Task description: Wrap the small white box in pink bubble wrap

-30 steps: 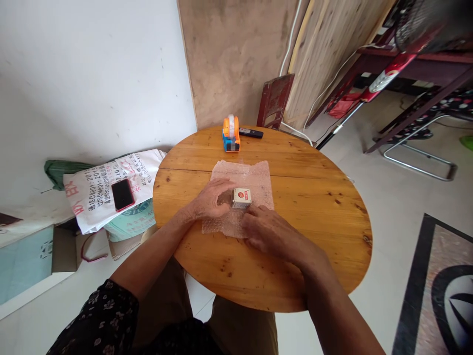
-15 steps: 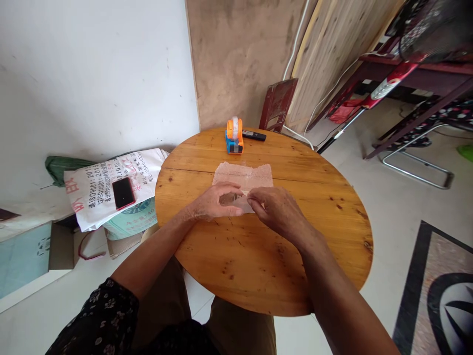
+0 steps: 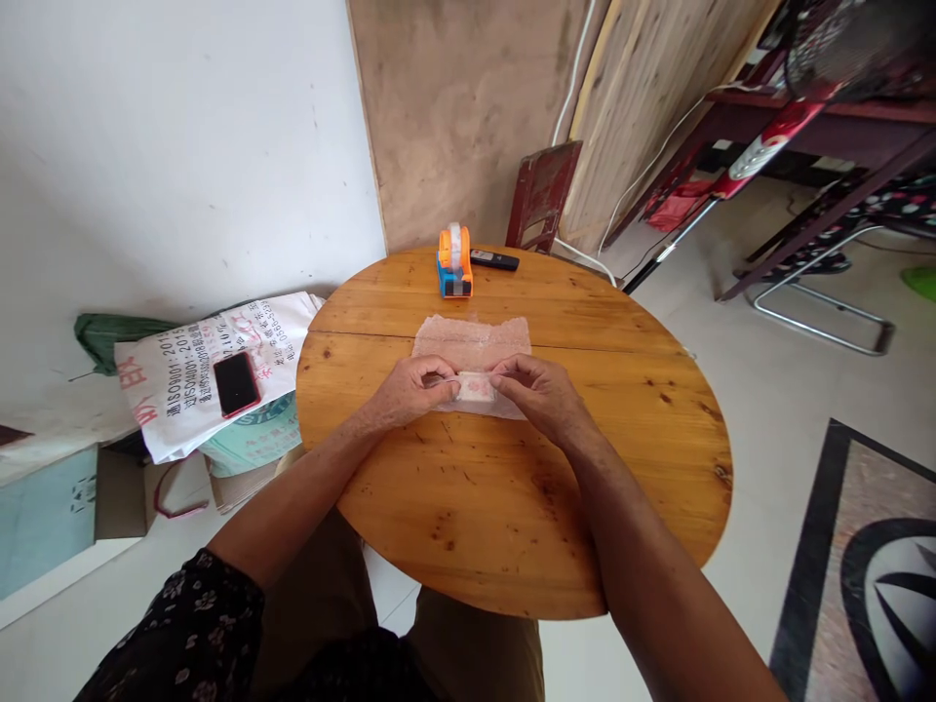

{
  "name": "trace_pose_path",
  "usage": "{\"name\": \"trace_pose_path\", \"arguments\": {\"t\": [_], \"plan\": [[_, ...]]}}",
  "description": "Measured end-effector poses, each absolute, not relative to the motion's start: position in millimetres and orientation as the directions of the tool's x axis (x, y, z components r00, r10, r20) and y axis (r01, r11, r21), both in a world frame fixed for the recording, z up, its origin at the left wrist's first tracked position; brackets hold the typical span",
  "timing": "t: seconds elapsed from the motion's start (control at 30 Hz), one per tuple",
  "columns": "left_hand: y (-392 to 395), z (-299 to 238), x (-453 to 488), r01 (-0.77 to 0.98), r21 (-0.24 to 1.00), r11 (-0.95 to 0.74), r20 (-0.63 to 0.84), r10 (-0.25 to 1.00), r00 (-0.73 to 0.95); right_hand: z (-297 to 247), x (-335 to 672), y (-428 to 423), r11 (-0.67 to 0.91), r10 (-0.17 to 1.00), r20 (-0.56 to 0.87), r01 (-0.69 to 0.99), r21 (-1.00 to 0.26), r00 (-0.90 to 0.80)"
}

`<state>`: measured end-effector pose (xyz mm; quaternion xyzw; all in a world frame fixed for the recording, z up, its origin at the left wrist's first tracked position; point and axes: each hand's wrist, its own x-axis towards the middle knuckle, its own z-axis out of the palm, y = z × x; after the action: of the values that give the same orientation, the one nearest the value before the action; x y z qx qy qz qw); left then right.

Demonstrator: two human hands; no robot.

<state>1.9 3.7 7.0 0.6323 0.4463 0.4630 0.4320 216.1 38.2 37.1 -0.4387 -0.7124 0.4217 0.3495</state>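
Observation:
A sheet of bubble wrap [image 3: 472,339] lies on the round wooden table [image 3: 512,507], its near edge folded over a small white box with a red mark [image 3: 475,387]. My left hand [image 3: 408,390] pinches the wrap at the box's left side. My right hand [image 3: 539,392] pinches the wrap at the box's right side. Both hands have fingers curled and pressed on the wrapped box. The box shows only faintly through the plastic.
An orange and blue tape dispenser [image 3: 454,261] and a black remote [image 3: 494,260] stand at the table's far edge. A white printed sack [image 3: 197,366] with a phone [image 3: 235,383] on it lies to the left. A dark red chair [image 3: 541,195] is behind the table.
The near edge of the bubble wrap has been folded up over the box, which was bare a second ago. Both hands moved in to the box's two sides.

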Motion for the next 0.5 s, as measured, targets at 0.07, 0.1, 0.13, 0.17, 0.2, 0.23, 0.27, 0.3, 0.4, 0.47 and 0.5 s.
{"name": "trace_pose_path", "arguments": {"t": [0.07,0.1,0.13,0.17,0.2,0.23,0.27,0.3,0.4,0.47,0.5], "plan": [[3.5,7.7,1.8,0.165,0.959,-0.23,0.202,0.965,0.17,37.2,214.4,35.9,0.241,0.927,0.114,0.334,-0.911,-0.358],[3.1,8.2,1.8,0.171,0.959,-0.228,0.2,0.966,0.165,37.2,213.6,34.9,0.229,0.928,0.101,0.339,-0.912,-0.358],[2.8,8.8,1.8,0.179,0.958,-0.223,0.195,0.968,0.159,37.2,212.9,34.1,0.218,0.929,0.086,0.344,-0.913,-0.361],[2.6,9.3,1.8,0.186,0.958,-0.218,0.191,0.969,0.154,37.1,212.3,33.5,0.207,0.929,0.071,0.35,-0.914,-0.364],[2.4,9.6,1.9,0.19,0.958,-0.216,0.189,0.97,0.151,37.2,211.9,33.1,0.199,0.928,0.059,0.357,-0.912,-0.367],[2.4,9.8,1.9,0.19,0.958,-0.216,0.189,0.97,0.151,37.3,211.7,32.9,0.195,0.929,0.053,0.364,-0.911,-0.367],[2.5,9.7,2.0,0.187,0.958,-0.219,0.191,0.969,0.154,37.6,211.5,32.7,0.192,0.929,0.048,0.368,-0.91,-0.366],[2.7,9.5,2.2,0.182,0.958,-0.222,0.194,0.968,0.156,38.2,211.5,32.5,0.189,0.929,0.044,0.369,-0.91,-0.367],[3.7,8.5,2.8,0.171,0.959,-0.226,0.2,0.967,0.156,40.6,211.6,31.5,0.177,0.93,0.033,0.368,-0.913,-0.366],[4.5,8.0,3.5,0.169,0.961,-0.219,0.195,0.97,0.146,41.7,212.2,31.1,0.176,0.933,0.03,0.384,-0.906,-0.358],[4.8,8.0,3.8,0.167,0.963,-0.213,0.19,0.972,0.14,41.8,212.8,31.5,0.18,0.937,0.033,0.402,-0.898,-0.348]]}}
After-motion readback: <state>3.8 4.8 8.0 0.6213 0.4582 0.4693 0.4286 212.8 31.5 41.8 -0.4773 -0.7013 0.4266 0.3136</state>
